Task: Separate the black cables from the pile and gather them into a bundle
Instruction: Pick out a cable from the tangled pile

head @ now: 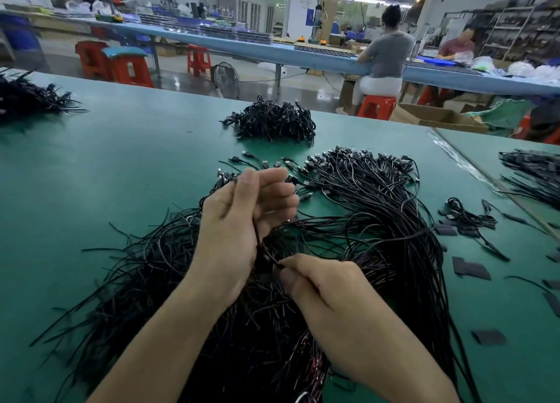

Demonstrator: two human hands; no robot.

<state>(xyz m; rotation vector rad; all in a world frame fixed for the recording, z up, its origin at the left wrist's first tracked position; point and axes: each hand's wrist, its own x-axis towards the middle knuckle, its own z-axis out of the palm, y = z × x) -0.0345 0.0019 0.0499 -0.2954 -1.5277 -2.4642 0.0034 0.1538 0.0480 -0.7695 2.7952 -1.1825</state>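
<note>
A big loose pile of thin black cables [378, 208] with USB plugs spreads over the green table [121, 166] in front of me. My left hand [239, 220] is raised over the pile and grips a small bundle of black cables [224, 179], whose plug ends stick out past its fingers. My right hand [315, 284] sits just below and to the right, pinching a single black cable [303, 220] that loops up out of the pile toward the left hand.
A heap of bundled black cables [272, 120] lies further back on the table. More cable heaps sit at the far left [27, 96] and far right [533, 169]. Small dark strips [471, 269] are scattered on the right. People sit at a blue bench behind.
</note>
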